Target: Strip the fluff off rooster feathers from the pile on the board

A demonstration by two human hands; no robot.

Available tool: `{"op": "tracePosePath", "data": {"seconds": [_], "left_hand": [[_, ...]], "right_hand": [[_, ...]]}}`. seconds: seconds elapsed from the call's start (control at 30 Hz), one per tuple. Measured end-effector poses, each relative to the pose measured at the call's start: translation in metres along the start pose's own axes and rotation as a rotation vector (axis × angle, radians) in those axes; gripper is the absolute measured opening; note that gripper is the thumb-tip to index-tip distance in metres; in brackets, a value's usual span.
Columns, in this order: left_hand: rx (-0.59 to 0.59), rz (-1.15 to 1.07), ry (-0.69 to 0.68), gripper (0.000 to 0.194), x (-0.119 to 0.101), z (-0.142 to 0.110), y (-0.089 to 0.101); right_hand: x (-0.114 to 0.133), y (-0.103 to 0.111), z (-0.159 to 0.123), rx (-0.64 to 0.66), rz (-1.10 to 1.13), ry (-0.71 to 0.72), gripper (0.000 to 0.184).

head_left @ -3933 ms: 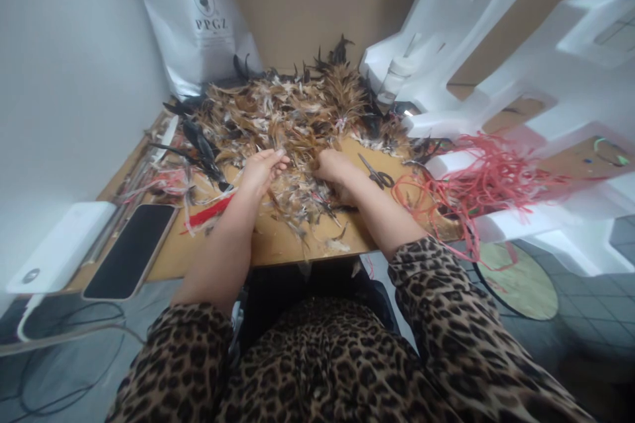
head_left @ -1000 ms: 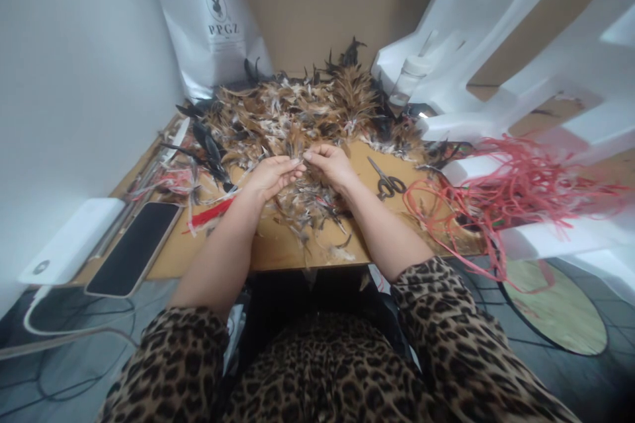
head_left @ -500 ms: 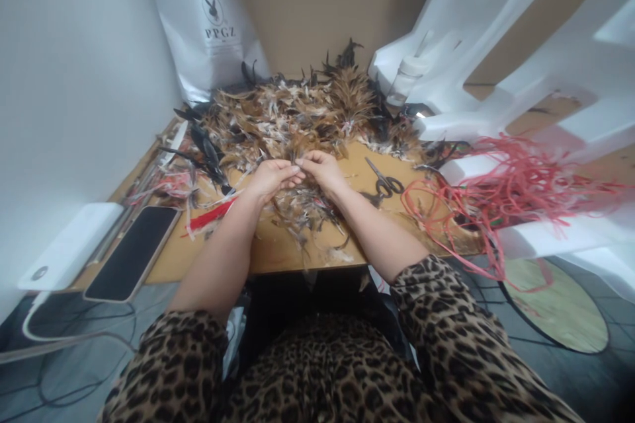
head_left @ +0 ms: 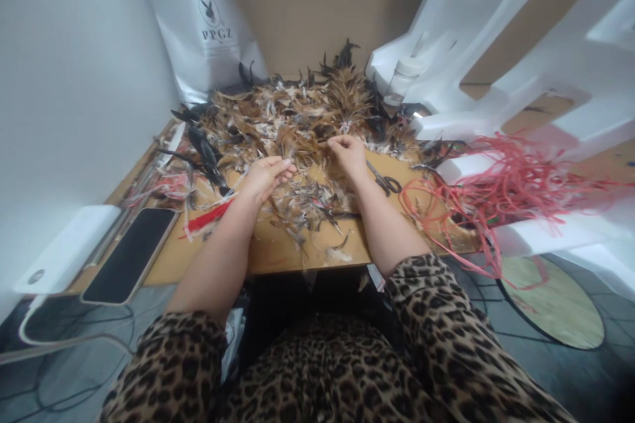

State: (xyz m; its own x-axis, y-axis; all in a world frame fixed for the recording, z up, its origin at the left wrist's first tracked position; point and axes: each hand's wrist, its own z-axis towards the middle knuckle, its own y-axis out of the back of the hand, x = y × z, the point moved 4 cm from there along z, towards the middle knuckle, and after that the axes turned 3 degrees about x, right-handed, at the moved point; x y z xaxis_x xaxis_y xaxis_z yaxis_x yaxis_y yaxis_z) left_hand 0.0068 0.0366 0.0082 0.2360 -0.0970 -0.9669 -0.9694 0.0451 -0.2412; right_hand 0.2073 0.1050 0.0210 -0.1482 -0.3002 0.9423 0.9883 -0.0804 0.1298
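A large pile of brown and black feathers (head_left: 278, 109) covers the back of the table. In front of it, my left hand (head_left: 268, 177) is closed, with thumb and fingertips pinched on a small bunch of brown feathers (head_left: 288, 143) that sticks up. My right hand (head_left: 350, 154) is to the right, apart from the left, at the pile's front edge. Its thumb and forefinger pinch what looks like a thin feather, mostly lost against the pile. Between my forearms lies a heap of loose short feathers (head_left: 317, 205). Scissors (head_left: 384, 180) lie partly behind my right wrist.
Pink-red ribbon strips (head_left: 516, 185) spill over the table's right side by white foam pieces (head_left: 540, 234). A phone (head_left: 129, 256) and a white power bank (head_left: 69, 248) with a cable lie at left. A clear bottle (head_left: 403, 81) stands back right. Red strands (head_left: 211, 215) lie beside my left forearm.
My hands were together at the fingertips. The right has moved away to the right and slightly back towards the pile; the left has stayed nearly in place.
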Motion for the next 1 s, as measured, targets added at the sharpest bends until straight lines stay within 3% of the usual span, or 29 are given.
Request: {"op": "tracePosePath", "data": {"seconds": [0.17,0.37,0.57,0.83,1.0], "left_hand": [[-0.031,-0.056,-0.008,0.019,0.0,0.001,0.002],[-0.032,-0.102,-0.016,0.019,0.002,0.002,0.004],[-0.051,-0.171,0.008,0.013,0.002,0.003,0.006],[0.018,-0.29,0.016,0.005,-0.002,0.002,0.002],[0.125,-0.317,0.092,0.007,-0.003,-0.003,-0.007]], "right_hand": [[-0.028,0.009,0.014,0.025,-0.26,0.026,0.019],[-0.033,0.003,0.017,0.026,-0.465,0.069,0.015],[-0.006,0.012,0.015,-0.079,-0.217,0.204,0.017],[0.02,-0.002,-0.001,0.081,0.245,0.159,0.016],[0.017,-0.018,-0.008,0.159,0.283,0.162,0.019]]}}
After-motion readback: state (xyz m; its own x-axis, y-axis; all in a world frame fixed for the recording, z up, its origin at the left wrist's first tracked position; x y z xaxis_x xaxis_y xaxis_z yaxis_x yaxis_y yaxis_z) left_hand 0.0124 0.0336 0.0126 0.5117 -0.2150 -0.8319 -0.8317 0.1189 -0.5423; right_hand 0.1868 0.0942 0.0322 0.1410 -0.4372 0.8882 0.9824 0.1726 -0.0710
